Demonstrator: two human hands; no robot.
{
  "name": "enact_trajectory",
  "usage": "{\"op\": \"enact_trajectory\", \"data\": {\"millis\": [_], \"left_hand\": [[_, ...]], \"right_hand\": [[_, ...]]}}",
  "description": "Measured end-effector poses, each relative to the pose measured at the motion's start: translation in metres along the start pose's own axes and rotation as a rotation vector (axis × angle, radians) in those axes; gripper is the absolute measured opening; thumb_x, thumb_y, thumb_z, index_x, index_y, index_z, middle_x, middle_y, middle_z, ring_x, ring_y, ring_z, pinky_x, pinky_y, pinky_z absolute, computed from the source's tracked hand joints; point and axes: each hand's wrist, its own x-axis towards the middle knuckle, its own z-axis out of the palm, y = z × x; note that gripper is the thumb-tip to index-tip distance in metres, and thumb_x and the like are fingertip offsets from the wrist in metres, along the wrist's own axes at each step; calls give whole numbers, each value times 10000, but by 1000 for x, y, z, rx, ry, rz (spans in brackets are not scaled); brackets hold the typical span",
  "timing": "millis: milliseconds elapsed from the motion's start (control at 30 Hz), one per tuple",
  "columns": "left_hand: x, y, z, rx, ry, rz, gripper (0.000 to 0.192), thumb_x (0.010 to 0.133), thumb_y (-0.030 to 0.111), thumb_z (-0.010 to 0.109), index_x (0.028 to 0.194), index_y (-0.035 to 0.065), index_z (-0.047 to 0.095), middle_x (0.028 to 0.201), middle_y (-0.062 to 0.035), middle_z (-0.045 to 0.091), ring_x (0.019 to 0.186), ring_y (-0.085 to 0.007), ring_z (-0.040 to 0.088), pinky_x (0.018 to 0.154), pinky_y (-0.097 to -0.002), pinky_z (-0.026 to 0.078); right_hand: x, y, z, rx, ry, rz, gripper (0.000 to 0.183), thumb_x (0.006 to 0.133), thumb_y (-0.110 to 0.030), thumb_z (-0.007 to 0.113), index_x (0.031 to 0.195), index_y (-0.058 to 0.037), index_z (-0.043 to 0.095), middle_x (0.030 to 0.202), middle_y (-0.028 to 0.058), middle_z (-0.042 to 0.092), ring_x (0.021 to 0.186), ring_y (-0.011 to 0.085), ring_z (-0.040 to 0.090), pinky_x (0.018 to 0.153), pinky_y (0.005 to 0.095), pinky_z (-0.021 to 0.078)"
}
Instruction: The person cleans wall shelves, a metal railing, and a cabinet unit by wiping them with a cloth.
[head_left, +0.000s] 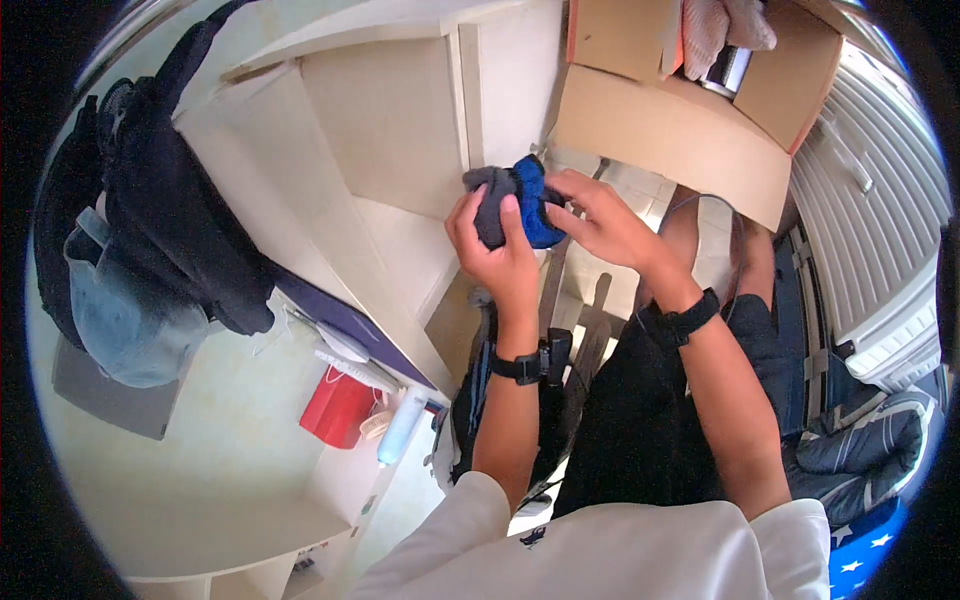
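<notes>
Out in front of my lap, my left hand (491, 240) wraps around a grey knit bundle (491, 214), its thumb and fingers on either side. Joined or pressed against it on the right is a blue knit piece (534, 206) with dark edging; the two look like socks bunched together. My right hand (600, 217) has its thumb and fingers at the right edge of the blue piece, gripping it. Folds and fingers hide where the grey part meets the blue. Both wrists wear black straps.
Beyond my hands stands an open cardboard box (667, 112), with pinkish knit socks (712, 34) at its top. A ribbed silver suitcase (870, 202) is at right. An open white cabinet (390, 112), dark clothing (172, 172), a blue cap (135, 315) and a red box (337, 409) lie left.
</notes>
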Motion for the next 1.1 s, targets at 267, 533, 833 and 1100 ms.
{"op": "enact_trajectory", "data": {"millis": [267,533,833,1100], "left_hand": [[-18,13,-22,-344,141,-261,481,916,150,539,1330,-26,370,1281,-168,430,1140,-269,483,920,-353,423],[-63,23,-74,-252,-49,-615,253,890,47,519,1134,-17,533,1226,-150,528,1092,-217,528,957,-340,408],[-65,49,-136,124,290,19,603,859,578,433,803,-13,537,927,-120,495,801,-243,512,729,-306,434],[-8,56,-152,156,401,102,104,813,29,608,876,-13,537,1003,-133,501,895,-226,525,785,-302,429]], "right_hand": [[40,-41,38,-146,-114,-281,470,781,-117,562,1247,-100,497,1282,164,468,1200,344,440,996,427,370],[99,-10,62,-1127,-369,-793,298,751,-202,591,1047,-173,574,1165,95,529,1150,259,489,999,374,369],[177,-17,107,-928,7,-719,104,745,-178,593,836,-152,638,910,36,576,965,196,552,897,307,438],[143,-16,135,-1289,-315,-664,75,708,-212,658,774,-224,693,971,-76,601,1060,115,496,890,306,368]]}}
